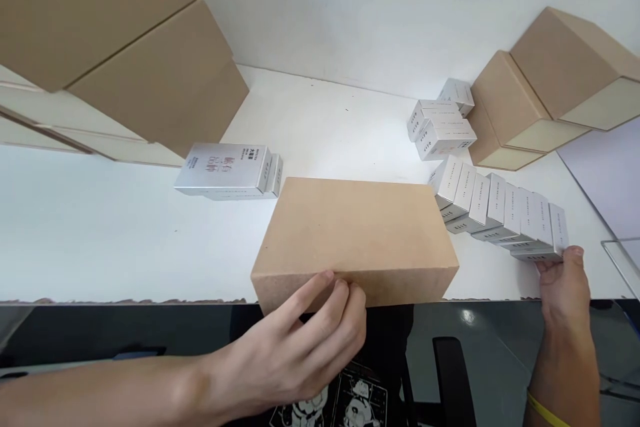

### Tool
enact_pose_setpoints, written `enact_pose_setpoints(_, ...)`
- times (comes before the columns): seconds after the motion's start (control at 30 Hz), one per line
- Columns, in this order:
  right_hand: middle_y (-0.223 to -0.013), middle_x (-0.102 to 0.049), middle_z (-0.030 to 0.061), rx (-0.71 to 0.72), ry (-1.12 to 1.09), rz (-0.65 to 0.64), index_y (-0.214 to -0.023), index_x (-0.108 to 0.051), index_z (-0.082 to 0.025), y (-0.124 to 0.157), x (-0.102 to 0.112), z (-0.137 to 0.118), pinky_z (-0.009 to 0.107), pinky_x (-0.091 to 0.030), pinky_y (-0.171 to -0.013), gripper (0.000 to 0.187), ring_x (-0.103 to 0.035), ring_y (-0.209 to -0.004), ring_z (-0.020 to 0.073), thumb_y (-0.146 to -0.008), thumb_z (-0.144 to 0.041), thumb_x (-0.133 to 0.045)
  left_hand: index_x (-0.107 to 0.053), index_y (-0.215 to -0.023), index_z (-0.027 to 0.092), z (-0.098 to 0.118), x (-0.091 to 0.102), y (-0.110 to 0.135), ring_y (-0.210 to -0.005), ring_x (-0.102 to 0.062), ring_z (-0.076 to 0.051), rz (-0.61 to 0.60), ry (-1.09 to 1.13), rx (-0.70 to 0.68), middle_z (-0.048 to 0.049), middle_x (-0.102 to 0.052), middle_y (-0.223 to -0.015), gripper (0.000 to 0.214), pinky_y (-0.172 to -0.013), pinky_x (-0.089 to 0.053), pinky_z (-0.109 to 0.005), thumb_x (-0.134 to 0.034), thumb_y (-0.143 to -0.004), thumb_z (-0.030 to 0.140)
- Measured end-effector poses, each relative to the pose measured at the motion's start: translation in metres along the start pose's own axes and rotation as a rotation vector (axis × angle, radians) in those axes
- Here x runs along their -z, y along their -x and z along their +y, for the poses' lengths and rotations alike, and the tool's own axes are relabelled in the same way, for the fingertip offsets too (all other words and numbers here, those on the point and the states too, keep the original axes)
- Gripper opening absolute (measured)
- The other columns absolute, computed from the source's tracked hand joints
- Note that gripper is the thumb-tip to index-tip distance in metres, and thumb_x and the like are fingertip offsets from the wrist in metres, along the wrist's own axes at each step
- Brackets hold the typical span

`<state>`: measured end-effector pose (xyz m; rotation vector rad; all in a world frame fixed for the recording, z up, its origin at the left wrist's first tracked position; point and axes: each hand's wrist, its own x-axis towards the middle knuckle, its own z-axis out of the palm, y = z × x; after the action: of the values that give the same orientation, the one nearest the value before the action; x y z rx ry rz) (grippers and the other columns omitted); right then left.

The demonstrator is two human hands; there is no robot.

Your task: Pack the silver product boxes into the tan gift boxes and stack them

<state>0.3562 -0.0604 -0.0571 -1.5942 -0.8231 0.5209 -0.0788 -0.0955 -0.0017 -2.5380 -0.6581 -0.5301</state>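
A closed brown cardboard box [357, 230] lies on the white table [100, 233] at its near edge. My left hand [305, 337] curls its fingers against the box's near side, at the lid's lower edge. My right hand [563, 280] grips the near end of a row of several small white cartons [500, 207] that runs along the table to the right of the box. Thumb and fingers are pressed onto the last carton.
A pile of small white cartons [443, 127] lies behind the row. Silver cartons [227, 170] lie left of the box. Stacks of brown boxes stand at the far left [125, 47] and far right [545, 93]. A clear tray edge [623, 263] shows at right.
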Motion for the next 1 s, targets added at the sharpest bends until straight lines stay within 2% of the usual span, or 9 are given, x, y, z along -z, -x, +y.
enact_pose_setpoints(0.1,-0.134,-0.067,0.0114,0.001,-0.006,-0.001,-0.134,-0.066,-0.016,0.0,0.0,0.0,0.049,-0.034,-0.13,0.071,-0.059,-0.135,0.0258,-0.095,-0.074,-0.055,-0.077,-0.102,0.024,-0.004,0.002,-0.006,-0.111,-0.062,-0.022,0.051,0.004,0.077,-0.0035,-0.075,-0.114,0.019,-0.096,-0.057,-0.039,-0.067,-0.087,0.019)
enact_pose_setpoints(0.2,-0.137,-0.066,0.0107,0.001,-0.008,-0.004,-0.138,-0.064,-0.017,-0.001,0.001,0.0,0.047,-0.035,-0.13,0.07,-0.059,-0.136,0.025,-0.095,-0.073,-0.055,-0.07,-0.112,0.019,-0.011,0.004,-0.012,-0.119,-0.064,-0.028,0.038,-0.012,0.185,-0.0111,-0.075,-0.126,0.027,-0.091,-0.059,-0.044,-0.074,-0.086,0.015)
enact_pose_setpoints(0.3,-0.14,-0.065,0.011,-0.002,-0.004,-0.012,-0.14,-0.062,-0.017,-0.001,0.002,0.0,0.047,-0.035,-0.13,0.074,-0.059,-0.136,0.0252,-0.095,-0.074,-0.055,-0.061,-0.122,0.012,-0.022,0.008,-0.017,-0.124,-0.067,-0.035,-0.004,0.031,0.242,-0.021,-0.072,-0.133,0.033,-0.093,-0.06,-0.05,-0.073,-0.093,0.023)
enact_pose_setpoints(0.4,-0.14,-0.064,0.0118,-0.013,0.008,-0.006,-0.141,-0.061,-0.016,-0.003,0.004,0.002,0.049,-0.034,-0.13,0.078,-0.057,-0.139,0.0269,-0.093,-0.077,-0.056,-0.055,-0.13,0.009,-0.036,0.014,-0.023,-0.126,-0.069,-0.035,-0.02,0.118,0.288,-0.0226,-0.07,-0.136,0.04,-0.1,-0.06,-0.052,-0.068,-0.1,0.031)
enact_pose_setpoints(0.6,-0.143,-0.063,0.0105,0.006,0.002,-0.006,-0.141,-0.06,-0.018,-0.003,0.004,0.004,0.051,-0.033,-0.13,0.075,-0.057,-0.14,0.0267,-0.093,-0.076,-0.055,-0.05,-0.136,0.01,-0.058,0.017,-0.037,-0.116,-0.072,-0.037,-0.151,0.163,0.327,-0.0225,-0.072,-0.13,0.073,-0.095,-0.061,-0.05,-0.085,-0.085,0.05)
enact_pose_setpoints(0.8,-0.137,-0.066,0.0124,0.037,-0.021,0.002,-0.139,-0.061,-0.017,-0.002,-0.001,0.002,0.049,-0.034,-0.13,0.076,-0.057,-0.139,0.0261,-0.092,-0.076,-0.056,-0.05,-0.136,0.011,-0.053,0.016,-0.034,-0.122,-0.068,-0.04,-0.175,0.182,0.374,-0.0232,-0.069,-0.134,0.079,-0.1,-0.058,-0.053,-0.088,-0.08,0.052)
enact_pose_setpoints(0.9,-0.136,-0.066,0.0118,0.042,-0.026,0.007,-0.137,-0.062,-0.017,-0.002,-0.002,0.001,0.048,-0.034,-0.13,0.071,-0.057,-0.139,0.0251,-0.094,-0.073,-0.055,-0.047,-0.143,0.012,-0.058,0.024,-0.037,-0.135,-0.06,-0.041,-0.166,0.212,0.364,-0.0227,-0.065,-0.143,0.079,-0.109,-0.052,-0.056,-0.078,-0.088,0.058)
enact_pose_setpoints(1.0,-0.136,-0.066,0.0122,0.032,-0.036,-0.002,-0.136,-0.063,-0.016,-0.001,-0.002,0.001,0.045,-0.036,-0.128,0.067,-0.058,-0.137,0.0244,-0.096,-0.068,-0.054,-0.044,-0.149,0.021,-0.071,0.035,-0.052,-0.144,-0.054,-0.038,-0.141,0.282,0.359,-0.0148,-0.061,-0.149,0.069,-0.112,-0.049,-0.055,-0.057,-0.098,0.065)
